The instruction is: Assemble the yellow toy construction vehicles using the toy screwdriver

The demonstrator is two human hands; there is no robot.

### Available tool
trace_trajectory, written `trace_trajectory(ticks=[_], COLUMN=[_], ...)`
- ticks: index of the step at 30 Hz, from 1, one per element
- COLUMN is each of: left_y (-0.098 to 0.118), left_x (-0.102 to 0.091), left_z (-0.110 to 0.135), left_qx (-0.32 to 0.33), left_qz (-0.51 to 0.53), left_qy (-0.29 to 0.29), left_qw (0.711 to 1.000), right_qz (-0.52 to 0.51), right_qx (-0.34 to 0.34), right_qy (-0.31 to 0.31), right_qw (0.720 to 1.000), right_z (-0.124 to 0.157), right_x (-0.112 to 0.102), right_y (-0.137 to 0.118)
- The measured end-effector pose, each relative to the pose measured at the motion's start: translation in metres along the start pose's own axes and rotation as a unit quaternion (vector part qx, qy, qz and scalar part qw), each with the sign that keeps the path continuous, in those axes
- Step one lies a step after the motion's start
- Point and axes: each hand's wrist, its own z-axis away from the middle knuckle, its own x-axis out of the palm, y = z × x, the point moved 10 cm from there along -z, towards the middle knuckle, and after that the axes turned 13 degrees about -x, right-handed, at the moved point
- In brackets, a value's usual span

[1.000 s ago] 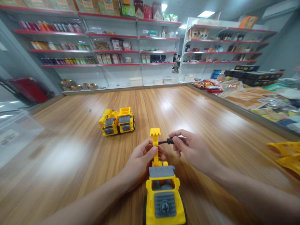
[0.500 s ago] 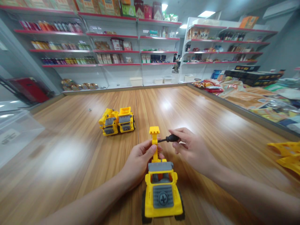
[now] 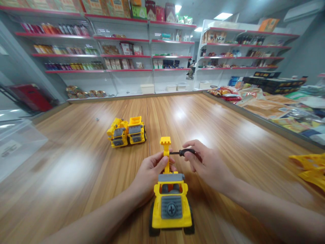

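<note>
A yellow and grey toy excavator truck (image 3: pixel 172 206) stands on the wooden table (image 3: pixel 101 189) right in front of me, its cab towards me and its yellow arm and toothed bucket (image 3: pixel 165 139) pointing away. My left hand (image 3: pixel 151 169) is closed around the arm, thumb on the near side and fingertips showing on the right. In my right hand (image 3: pixel 203 159) is a screwdriver with a black handle (image 3: pixel 186 152), held almost level. Its tip meets the right side of the arm at the joint below the bucket; the exact contact is hidden.
Two more yellow toy trucks, one like a mixer or crane (image 3: pixel 118 132) and a dump truck (image 3: pixel 137 130), stand side by side to the left. Yellow toy parts (image 3: pixel 309 169) lie at the right edge. A clear plastic bin (image 3: pixel 20 145) is at left, packaged goods (image 3: pixel 269 105) at right.
The toy truck has shifted slightly left and away from me, its arm moving left too. My right hand's fingers have changed position around the screwdriver handle.
</note>
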Motion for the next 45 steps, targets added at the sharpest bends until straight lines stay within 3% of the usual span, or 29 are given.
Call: trace_trajectory(ticks=[3,8,14,18,21,28,34,41,45], left_y=[0.001,-0.001,-0.005,-0.004,0.001,0.004,0.002,0.002,0.001], left_x=[-0.001,0.000,-0.002,-0.001,-0.002,-0.003,0.003,0.003,0.004], left_z=[0.000,0.000,-0.003,-0.003,-0.001,-0.004,-0.001,-0.001,-0.001], left_qx=[0.003,-0.004,-0.014,-0.013,0.004,0.018,0.000,0.002,-0.005], left_qz=[0.005,0.003,0.010,0.015,0.024,0.012,-0.025,-0.035,-0.039], left_qy=[0.004,-0.006,-0.021,-0.020,-0.009,-0.012,-0.031,-0.034,-0.041], left_qw=[1.000,1.000,1.000,1.000,1.000,1.000,0.999,0.999,0.998], right_qz=[0.006,0.033,0.077,0.061,0.035,0.104,0.072,0.118,0.087], right_qx=[0.021,-0.033,-0.022,-0.003,-0.030,-0.031,-0.059,-0.045,-0.059], right_qy=[-0.002,0.015,-0.050,-0.011,0.005,-0.066,-0.010,-0.054,-0.030], right_qw=[1.000,0.999,0.996,0.998,0.999,0.992,0.996,0.991,0.994], right_z=[-0.001,-0.002,0.000,-0.001,-0.001,0.000,-0.001,-0.001,-0.001], right_x=[-0.001,-0.007,0.002,-0.003,-0.003,0.006,0.000,0.003,0.000], right_y=[0.004,-0.008,-0.008,-0.003,-0.006,-0.001,-0.007,-0.006,-0.010])
